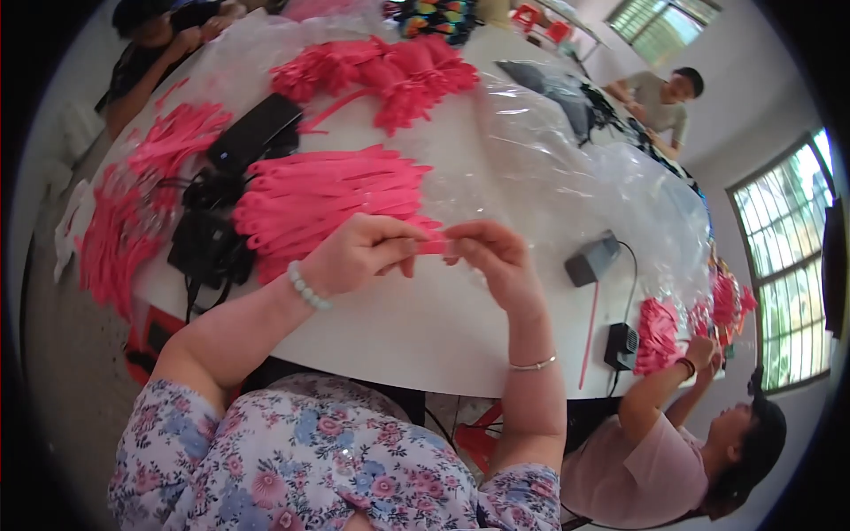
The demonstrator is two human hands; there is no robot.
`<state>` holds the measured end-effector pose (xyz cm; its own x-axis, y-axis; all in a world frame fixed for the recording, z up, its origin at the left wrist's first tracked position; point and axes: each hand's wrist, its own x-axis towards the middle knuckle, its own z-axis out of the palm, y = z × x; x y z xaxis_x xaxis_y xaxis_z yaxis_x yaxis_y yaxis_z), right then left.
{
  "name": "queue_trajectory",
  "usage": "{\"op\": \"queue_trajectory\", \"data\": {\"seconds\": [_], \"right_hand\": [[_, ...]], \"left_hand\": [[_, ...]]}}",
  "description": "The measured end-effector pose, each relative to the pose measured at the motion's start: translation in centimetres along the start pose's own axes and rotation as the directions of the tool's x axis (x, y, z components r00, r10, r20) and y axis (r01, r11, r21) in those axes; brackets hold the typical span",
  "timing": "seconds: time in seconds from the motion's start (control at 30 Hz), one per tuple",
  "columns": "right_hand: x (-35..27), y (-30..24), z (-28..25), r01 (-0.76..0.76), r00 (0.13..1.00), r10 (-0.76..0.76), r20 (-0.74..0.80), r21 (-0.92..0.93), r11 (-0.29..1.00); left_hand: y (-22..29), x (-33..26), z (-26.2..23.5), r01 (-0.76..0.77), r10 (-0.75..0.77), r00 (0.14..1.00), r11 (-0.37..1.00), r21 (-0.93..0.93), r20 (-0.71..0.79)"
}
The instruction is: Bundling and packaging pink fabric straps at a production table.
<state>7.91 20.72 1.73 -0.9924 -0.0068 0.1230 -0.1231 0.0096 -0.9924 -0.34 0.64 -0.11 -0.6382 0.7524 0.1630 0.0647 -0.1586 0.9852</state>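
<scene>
Between my two hands a short stretch of pink strap [432, 246] shows, held above the white table. My left hand [354, 255] pinches one side of it with thumb and fingertips. On its other side my right hand [498, 258] also pinches, fingers curled inward. Most of the strap is hidden by my fingers, and any small part in them is too fine to make out. A neat stack of flat pink straps [323, 190] with looped ends lies just beyond my left hand.
Black boxes [255, 133] and cables stand left of the stack, beside loose pink straps [115, 239]. More pink bundles [390, 75] lie farther back. Clear plastic sheeting [549, 150] covers the right side, near a dark grey box [593, 258] with a cord. Co-workers [655, 456] sit around the table.
</scene>
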Motion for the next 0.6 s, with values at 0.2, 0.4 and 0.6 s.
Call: {"op": "queue_trajectory", "data": {"seconds": [0.2, 0.4, 0.6], "right_hand": [[0.6, 0.4, 0.1, 0.028, 0.999, -0.027, -0.022, 0.036, 0.999], [0.6, -0.2, 0.5, 0.01, 0.998, -0.012, -0.064, -0.024, 1.0], [-0.1, -0.9, 0.8, 0.064, 0.998, -0.065, 0.0, -0.168, 0.984]], "left_hand": [[-0.4, -0.1, -0.4, 0.065, -0.058, 0.996, 0.994, -0.091, 0.074], [0.0, -0.5, -0.5, 0.006, -0.002, 0.999, 0.996, -0.086, 0.044], [0.5, -0.7, 0.2, 0.019, -0.019, 0.998, 1.0, 0.009, 0.06]]}}
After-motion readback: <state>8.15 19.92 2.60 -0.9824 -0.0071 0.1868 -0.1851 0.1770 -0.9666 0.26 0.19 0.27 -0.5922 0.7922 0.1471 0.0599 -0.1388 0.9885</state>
